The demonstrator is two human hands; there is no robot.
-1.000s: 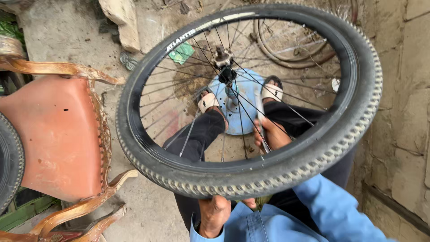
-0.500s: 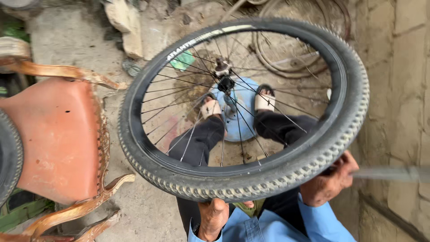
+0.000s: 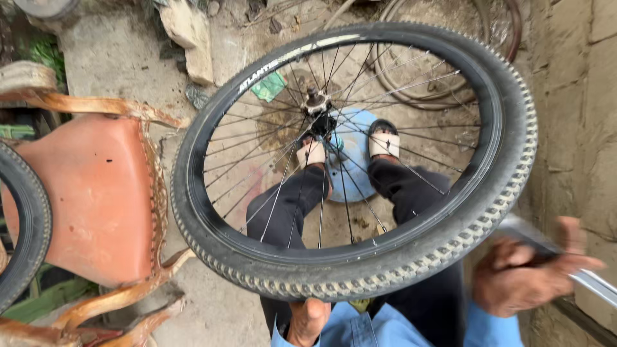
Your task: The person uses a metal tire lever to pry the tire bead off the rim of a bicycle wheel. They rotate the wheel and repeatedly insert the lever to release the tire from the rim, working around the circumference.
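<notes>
Left hand (image 3: 307, 320) props black knobby-tyred spoked bicycle wheel (image 3: 353, 160) at its 6 o'clock; grip unclear. Right hand (image 3: 524, 277), blurred, clamps grey metal rod (image 3: 594, 283) at 4 o'clock.

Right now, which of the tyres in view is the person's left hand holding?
The large black knobby bicycle tyre on the spoked wheel, centre frame: the left hand grips its near edge. The other black tyre at the left edge lies untouched.
</notes>
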